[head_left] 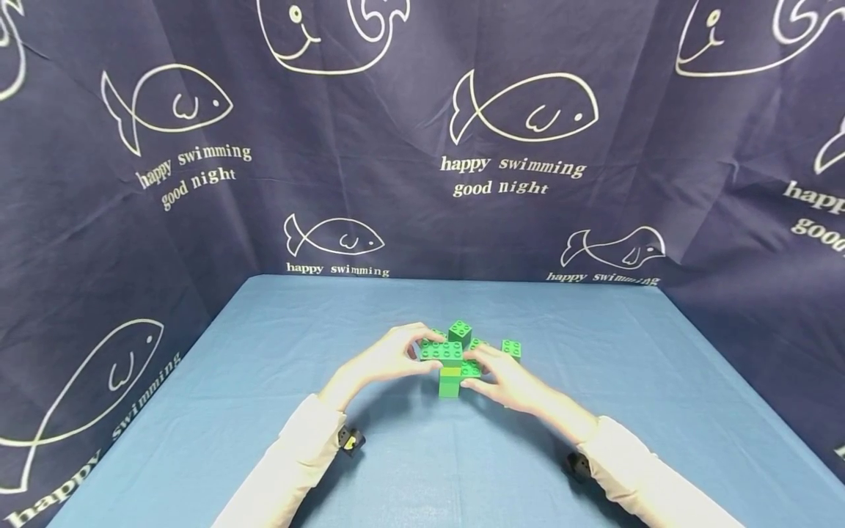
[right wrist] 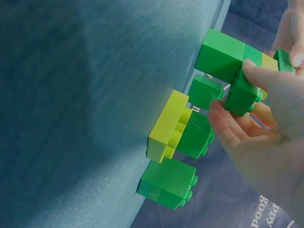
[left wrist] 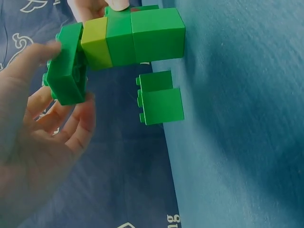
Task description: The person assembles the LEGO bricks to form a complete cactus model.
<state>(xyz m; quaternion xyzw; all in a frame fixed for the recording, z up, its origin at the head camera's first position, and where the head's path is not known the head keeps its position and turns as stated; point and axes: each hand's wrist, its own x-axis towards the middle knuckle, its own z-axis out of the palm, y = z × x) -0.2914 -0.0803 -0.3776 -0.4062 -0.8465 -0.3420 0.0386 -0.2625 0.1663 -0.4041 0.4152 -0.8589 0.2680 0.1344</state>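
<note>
A small stack of toy building bricks stands on the blue table: a green base brick (left wrist: 159, 34), another green brick (left wrist: 118, 37) and a yellow brick (left wrist: 96, 43). Above the yellow one, my left hand (head_left: 401, 353) pinches a long green brick (left wrist: 66, 64) between thumb and fingers. That brick is tilted against the yellow one; whether their studs are joined I cannot tell. On the stack's right side, my right hand (head_left: 499, 378) pinches a green brick (right wrist: 241, 95) at the level below the yellow. The hand partly hides where it meets the stack.
Several loose green bricks lie around and behind the stack, among them one at the back (head_left: 460, 332) and one to the right (head_left: 511, 347). A yellow brick (right wrist: 166, 128) lies near them. A dark fish-print curtain (head_left: 422, 147) encloses the table (head_left: 409, 469).
</note>
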